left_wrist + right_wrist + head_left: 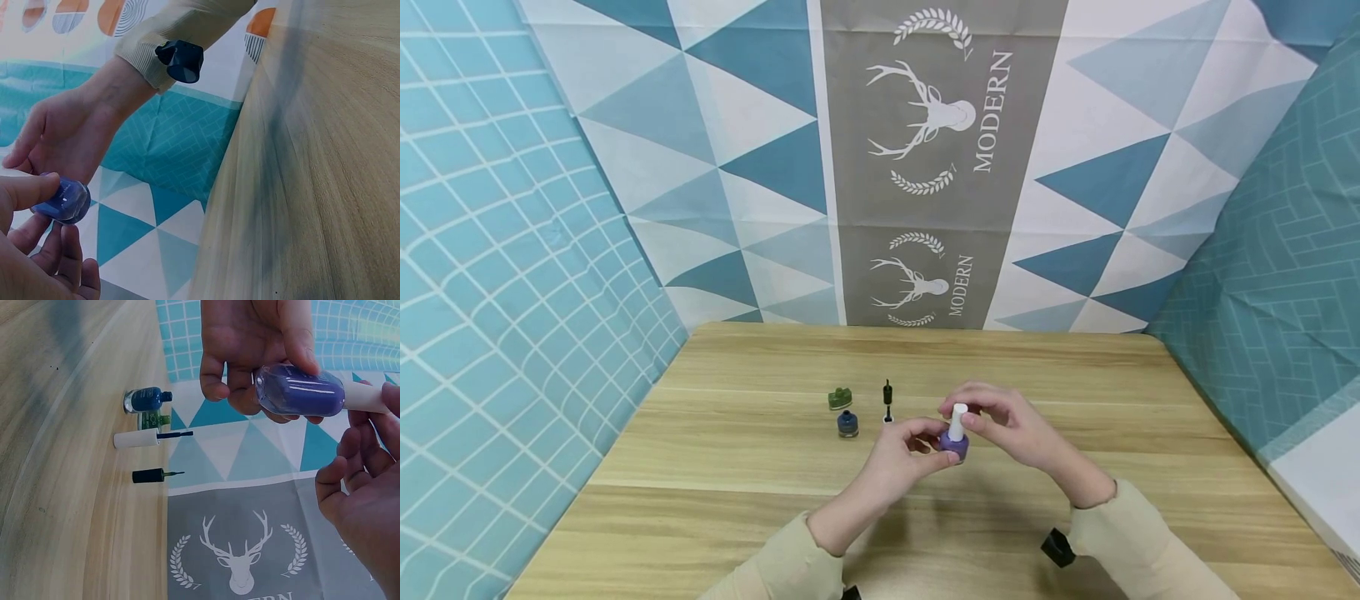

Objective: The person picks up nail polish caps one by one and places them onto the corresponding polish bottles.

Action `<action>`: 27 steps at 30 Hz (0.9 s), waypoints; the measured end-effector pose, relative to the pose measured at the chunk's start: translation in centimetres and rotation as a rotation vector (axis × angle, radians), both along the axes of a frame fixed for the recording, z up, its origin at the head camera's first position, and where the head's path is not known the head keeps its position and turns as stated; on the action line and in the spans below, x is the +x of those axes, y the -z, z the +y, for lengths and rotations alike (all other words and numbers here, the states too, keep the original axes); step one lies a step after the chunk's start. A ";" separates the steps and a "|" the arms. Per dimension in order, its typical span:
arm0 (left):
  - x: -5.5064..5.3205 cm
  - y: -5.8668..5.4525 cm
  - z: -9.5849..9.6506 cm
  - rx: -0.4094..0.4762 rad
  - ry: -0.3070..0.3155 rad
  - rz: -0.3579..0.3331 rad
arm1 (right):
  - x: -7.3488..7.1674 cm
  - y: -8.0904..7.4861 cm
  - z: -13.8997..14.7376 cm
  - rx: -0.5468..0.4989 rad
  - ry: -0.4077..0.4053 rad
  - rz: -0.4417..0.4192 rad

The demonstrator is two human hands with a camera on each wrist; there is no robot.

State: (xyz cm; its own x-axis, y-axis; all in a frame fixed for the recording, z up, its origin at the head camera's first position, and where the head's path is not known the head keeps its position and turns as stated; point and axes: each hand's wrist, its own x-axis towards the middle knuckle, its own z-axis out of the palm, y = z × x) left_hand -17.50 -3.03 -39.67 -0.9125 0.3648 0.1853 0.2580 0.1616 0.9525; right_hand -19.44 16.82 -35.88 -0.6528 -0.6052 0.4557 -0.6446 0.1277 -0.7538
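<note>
My left hand [908, 457] holds a small nail polish bottle [953, 447] with purple polish, raised above the wooden table. Its thumb and fingers pinch the glass from either side. With thumb and fingertips, my right hand [1015, 427] grips the tall white cap [364, 398], which sits on the bottle's neck. In the right wrist view the purple bottle [300, 392] shows clearly between both hands. From the left wrist the bottle's base [76, 203] is seen, while the cap is mostly hidden behind the left thumb.
Left of the hands, an uncapped blue polish bottle [847, 424] and an uncapped green one [840, 398] stand on the table [715, 475]. Near them a white cap [136, 439] and a black cap [147, 475] stand with their brushes pointing up. Patterned cloths hang around the table.
</note>
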 end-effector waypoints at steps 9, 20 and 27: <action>0.0 0.0 0.0 0.006 0.005 -0.012 | 0.2 0.0 -0.1 0.014 0.059 0.004; 0.2 -0.1 0.0 0.002 0.006 0.000 | 0.1 0.3 -0.1 -0.013 0.096 -0.014; 0.2 -0.1 0.1 0.016 -0.010 0.000 | 0.0 0.5 -0.3 -0.027 0.113 -0.012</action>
